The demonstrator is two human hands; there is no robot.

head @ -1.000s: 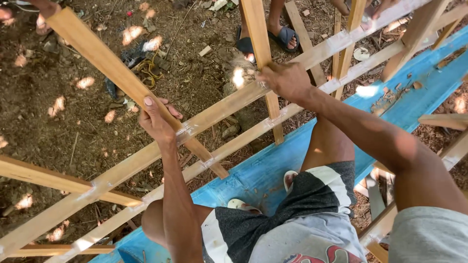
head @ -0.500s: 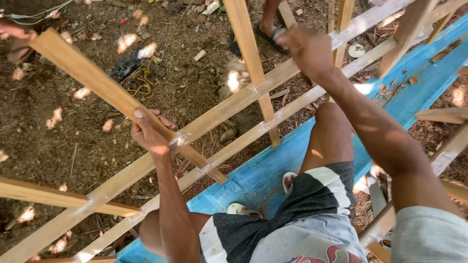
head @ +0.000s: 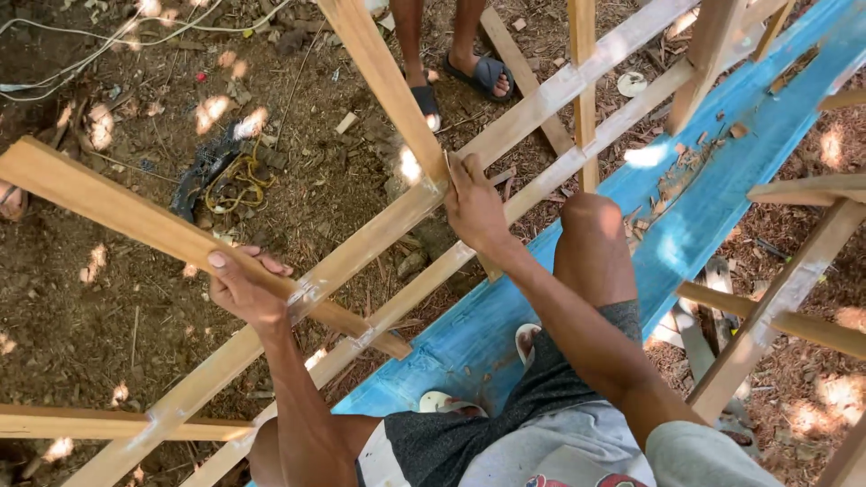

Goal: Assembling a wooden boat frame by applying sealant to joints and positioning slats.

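Bare brown soil (head: 81, 298) strewn with chips and leaf litter lies under everything, dappled with sun, and an open frame of pale wooden slats is being put together above it. At the far left a tangle of yellow cord and a dark tool (head: 221, 176) lie on the ground.

Next comes the left hand (head: 242, 287), closed around a sloping cross slat (head: 180, 239) where it meets the two long rails (head: 361, 261) that run diagonally from lower left to upper right. The thumb lies on top and the fingers curl under.

Nearer the middle, the right hand (head: 474, 206) is pressed onto the upper rail at the foot of a second cross slat (head: 383, 81), fingers wrapped over the joint. Whether it holds a nail or small tool I cannot tell.

Behind that joint stand another person's sandalled feet (head: 456, 77). To the right a blue plank (head: 686, 225) passes beneath the person's bent knee, with more slats beyond it.

Judging by the grips, the step in hand is seating and steadying cross slats on the rails. The next move seems to call for keeping both joints square and still while one of them is fixed.
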